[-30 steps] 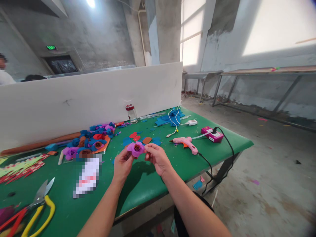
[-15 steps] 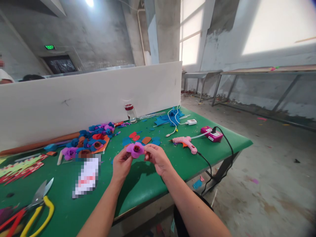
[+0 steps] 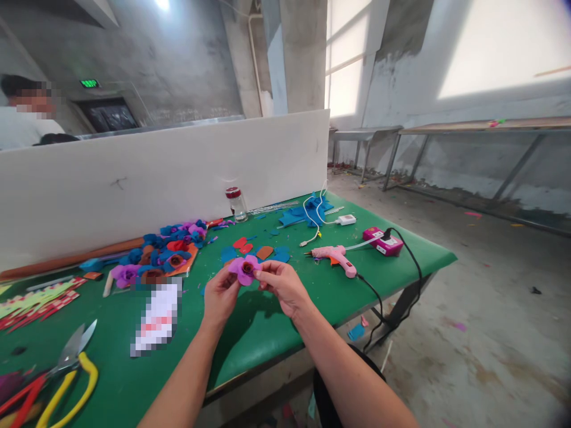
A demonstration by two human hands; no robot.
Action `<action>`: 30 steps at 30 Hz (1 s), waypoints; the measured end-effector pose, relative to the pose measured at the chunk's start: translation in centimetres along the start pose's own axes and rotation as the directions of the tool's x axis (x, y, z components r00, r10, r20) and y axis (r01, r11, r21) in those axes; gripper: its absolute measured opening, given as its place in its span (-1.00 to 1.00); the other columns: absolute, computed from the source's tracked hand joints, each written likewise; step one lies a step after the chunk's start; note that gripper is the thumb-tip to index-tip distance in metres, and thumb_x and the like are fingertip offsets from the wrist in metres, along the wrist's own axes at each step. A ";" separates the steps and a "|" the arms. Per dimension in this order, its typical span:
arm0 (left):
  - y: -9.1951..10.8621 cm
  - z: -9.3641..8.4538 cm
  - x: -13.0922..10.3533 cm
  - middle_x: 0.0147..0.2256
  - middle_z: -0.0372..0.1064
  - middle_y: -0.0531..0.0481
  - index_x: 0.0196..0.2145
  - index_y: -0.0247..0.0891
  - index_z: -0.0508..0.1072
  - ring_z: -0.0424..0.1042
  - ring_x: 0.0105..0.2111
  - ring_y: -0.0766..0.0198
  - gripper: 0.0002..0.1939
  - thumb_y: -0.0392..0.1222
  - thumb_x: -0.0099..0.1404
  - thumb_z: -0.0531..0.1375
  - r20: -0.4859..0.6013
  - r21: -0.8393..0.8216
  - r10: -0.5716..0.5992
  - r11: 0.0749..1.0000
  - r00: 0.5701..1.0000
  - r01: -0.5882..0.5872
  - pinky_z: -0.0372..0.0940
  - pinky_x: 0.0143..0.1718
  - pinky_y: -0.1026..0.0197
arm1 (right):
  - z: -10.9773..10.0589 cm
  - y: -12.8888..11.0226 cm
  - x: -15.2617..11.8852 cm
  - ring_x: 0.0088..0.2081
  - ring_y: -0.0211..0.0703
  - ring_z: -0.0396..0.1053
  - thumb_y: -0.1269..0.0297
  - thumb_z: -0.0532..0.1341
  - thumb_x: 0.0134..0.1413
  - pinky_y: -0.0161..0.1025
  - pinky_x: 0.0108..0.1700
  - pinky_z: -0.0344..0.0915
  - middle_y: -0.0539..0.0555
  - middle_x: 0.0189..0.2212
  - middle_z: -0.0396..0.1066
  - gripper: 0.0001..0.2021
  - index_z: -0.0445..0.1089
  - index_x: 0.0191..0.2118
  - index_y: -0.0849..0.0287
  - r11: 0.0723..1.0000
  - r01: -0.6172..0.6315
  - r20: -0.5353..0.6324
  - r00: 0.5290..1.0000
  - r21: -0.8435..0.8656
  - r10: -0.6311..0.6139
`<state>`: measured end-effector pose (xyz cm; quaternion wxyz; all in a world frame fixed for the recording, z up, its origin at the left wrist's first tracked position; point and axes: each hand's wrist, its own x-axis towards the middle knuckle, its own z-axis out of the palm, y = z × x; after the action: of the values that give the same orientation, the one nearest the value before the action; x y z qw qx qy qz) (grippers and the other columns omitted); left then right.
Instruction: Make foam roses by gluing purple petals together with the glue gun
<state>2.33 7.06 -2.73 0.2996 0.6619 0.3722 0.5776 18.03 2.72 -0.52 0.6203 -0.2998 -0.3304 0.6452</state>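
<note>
A purple paper flower [image 3: 245,273] with a brown and dark centre is held up above the green table [image 3: 263,333]. On its left side my left hand [image 3: 222,295] pinches the edge. The fingers of my right hand [image 3: 282,285] are closed on a petal at the flower's right. Just beyond the hands lie loose cut petals: red ones [image 3: 243,244], a brown one [image 3: 264,253] and blue ones [image 3: 281,254]. To the left is a heap of finished-looking blue, purple, red and brown flowers [image 3: 173,244].
At the right lie a pink glue gun [image 3: 335,257] and a magenta power socket [image 3: 382,241] with a black cord. Yellow-and-red-handled scissors [image 3: 71,362] lie open at lower left. A glass jar [image 3: 237,205] stands by the white partition [image 3: 178,172]. Behind it is a person [image 3: 29,116].
My right-hand fingers have shifted slightly left, onto the flower's right petal. A person behind the partition has come further into view at the left. My left hand stays about the same.
</note>
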 end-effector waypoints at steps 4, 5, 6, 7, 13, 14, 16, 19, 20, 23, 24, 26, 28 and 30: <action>0.4 0.1 0.0 -0.33 0.55 -0.04 -0.25 -0.23 0.58 0.47 -0.39 0.22 -0.66 -0.07 -0.01 0.39 -0.005 0.005 -0.006 1.000 1.000 0.006 0.36 -0.28 0.19 | -0.1 -0.1 -0.1 -0.60 -0.42 0.17 0.20 0.48 -0.45 -0.36 -0.47 0.18 -0.08 -0.60 0.37 -0.69 0.48 -0.49 0.23 1.000 -0.014 0.020 1.000 0.015 0.014; 0.5 0.1 0.0 -0.33 0.55 -0.04 -0.25 -0.23 0.58 0.47 -0.39 0.21 -0.66 -0.07 -0.01 0.39 0.000 0.005 -0.010 1.000 1.000 0.010 0.36 -0.29 0.19 | -0.2 -0.1 0.0 -0.61 -0.43 0.17 0.20 0.49 -0.46 -0.36 -0.46 0.19 -0.08 -0.59 0.36 -0.69 0.48 -0.49 0.23 0.999 -0.026 0.030 0.999 0.032 0.025; 0.5 0.2 0.0 -0.34 0.55 -0.04 -0.24 -0.24 0.57 0.47 -0.39 0.21 -0.65 -0.06 0.00 0.39 0.005 0.004 -0.015 1.000 1.000 0.015 0.37 -0.29 0.19 | -0.2 -0.1 0.0 -0.61 -0.43 0.17 0.21 0.49 -0.46 -0.36 -0.45 0.20 -0.09 -0.59 0.36 -0.69 0.48 -0.49 0.22 0.998 -0.042 0.040 0.998 0.050 0.040; 0.6 0.2 0.0 -0.34 0.55 -0.05 -0.23 -0.24 0.57 0.47 -0.38 0.20 -0.64 -0.05 0.00 0.38 0.010 0.000 -0.019 1.000 1.000 0.019 0.37 -0.30 0.18 | -0.3 -0.1 0.0 -0.61 -0.44 0.17 0.21 0.50 -0.46 -0.37 -0.45 0.21 -0.10 -0.59 0.36 -0.68 0.48 -0.48 0.22 0.996 -0.058 0.049 0.997 0.066 0.055; 0.7 0.3 -0.1 -0.36 0.55 -0.04 -0.19 -0.25 0.57 0.47 -0.40 0.21 -0.60 -0.05 0.01 0.38 0.001 -0.011 -0.019 1.000 1.000 0.019 0.38 -0.29 0.17 | -0.3 0.1 0.1 -0.61 -0.45 0.17 0.20 0.50 -0.46 -0.39 -0.47 0.18 -0.10 -0.62 0.35 -0.67 0.49 -0.47 0.22 0.998 -0.055 0.038 0.998 0.032 0.054; 0.7 0.3 -0.1 -0.37 0.55 -0.04 -0.20 -0.25 0.57 0.46 -0.42 0.22 -0.61 -0.04 0.01 0.38 -0.007 -0.004 -0.015 1.000 1.000 0.015 0.38 -0.31 0.18 | -0.2 0.1 0.0 -0.61 -0.44 0.17 0.20 0.50 -0.47 -0.38 -0.46 0.19 -0.11 -0.62 0.35 -0.67 0.49 -0.47 0.22 0.998 -0.060 0.038 0.998 0.036 0.058; 0.7 0.2 0.0 -0.40 0.54 -0.03 -0.22 -0.25 0.58 0.44 -0.45 0.23 -0.62 -0.03 0.00 0.38 -0.026 0.011 -0.005 1.000 1.000 0.006 0.38 -0.34 0.19 | -0.1 -0.1 -0.1 -0.62 -0.44 0.16 0.20 0.50 -0.48 -0.38 -0.46 0.21 -0.12 -0.63 0.34 -0.67 0.47 -0.48 0.21 0.997 -0.069 0.035 0.997 0.043 0.068; 0.7 0.1 0.1 -0.39 0.54 -0.03 -0.26 -0.26 0.58 0.42 -0.46 0.25 -0.63 -0.02 -0.02 0.39 -0.066 0.023 0.007 1.000 0.998 -0.005 0.37 -0.35 0.20 | 0.1 -0.3 -0.3 -0.63 -0.44 0.16 0.15 0.48 -0.44 -0.38 -0.47 0.20 -0.11 -0.61 0.35 -0.67 0.44 -0.50 0.20 0.998 -0.066 0.022 0.998 0.019 0.065; 0.7 0.0 0.1 -0.38 0.54 -0.03 -0.28 -0.27 0.58 0.43 -0.44 0.24 -0.63 -0.03 -0.04 0.40 -0.082 0.025 0.012 1.000 0.997 -0.010 0.37 -0.33 0.20 | 0.1 -0.3 -0.3 -0.63 -0.44 0.16 0.14 0.47 -0.41 -0.38 -0.48 0.20 -0.10 -0.60 0.35 -0.68 0.43 -0.51 0.20 0.998 -0.058 0.020 0.998 0.006 0.058; 0.6 -0.2 0.1 -0.37 0.54 -0.03 -0.29 -0.28 0.59 0.45 -0.39 0.22 -0.63 -0.04 -0.06 0.41 -0.103 0.035 0.022 0.999 0.994 -0.018 0.37 -0.27 0.19 | 0.2 -0.3 -0.4 -0.62 -0.43 0.17 0.13 0.45 -0.35 -0.38 -0.48 0.18 -0.10 -0.61 0.34 -0.70 0.42 -0.52 0.21 0.999 -0.032 0.032 0.999 -0.034 0.033; 0.6 -0.2 0.1 -0.36 0.54 -0.03 -0.29 -0.28 0.59 0.45 -0.38 0.21 -0.63 -0.04 -0.06 0.41 -0.102 0.036 0.022 0.999 0.995 -0.018 0.37 -0.25 0.18 | 0.2 -0.2 -0.4 -0.62 -0.43 0.17 0.14 0.44 -0.33 -0.38 -0.48 0.17 -0.10 -0.61 0.33 -0.71 0.42 -0.52 0.21 0.999 -0.021 0.031 0.999 -0.041 0.022; 0.4 -0.3 0.1 -0.35 0.55 -0.03 -0.28 -0.27 0.59 0.46 -0.36 0.19 -0.62 -0.04 -0.06 0.41 -0.107 0.035 0.019 0.999 0.994 -0.015 0.38 -0.23 0.16 | 0.2 -0.1 -0.3 -0.62 -0.43 0.17 0.15 0.43 -0.32 -0.39 -0.50 0.15 -0.11 -0.61 0.33 -0.72 0.42 -0.50 0.20 0.999 0.004 0.013 1.000 -0.046 -0.004; 0.3 -0.3 0.0 -0.33 0.55 -0.04 -0.28 -0.26 0.59 0.48 -0.35 0.17 -0.63 -0.05 -0.06 0.41 -0.114 0.042 0.014 0.999 0.993 -0.009 0.38 -0.22 0.14 | 0.2 0.0 -0.2 -0.63 -0.43 0.16 0.16 0.43 -0.32 -0.39 -0.51 0.13 -0.11 -0.60 0.33 -0.73 0.42 -0.49 0.20 0.998 0.026 -0.007 1.000 -0.054 -0.027; 0.3 -0.3 0.0 -0.31 0.56 -0.04 -0.27 -0.25 0.59 0.48 -0.33 0.16 -0.63 -0.06 -0.06 0.41 -0.112 0.050 0.012 0.999 0.994 -0.006 0.38 -0.20 0.12 | 0.2 0.1 -0.1 -0.63 -0.43 0.15 0.16 0.43 -0.32 -0.39 -0.52 0.10 -0.12 -0.63 0.31 -0.73 0.43 -0.50 0.20 0.997 0.034 -0.013 0.999 -0.069 -0.035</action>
<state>2.04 6.88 -2.47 0.2589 0.6374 0.3997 0.6057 17.78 2.59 -0.51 0.6228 -0.3197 -0.3532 0.6205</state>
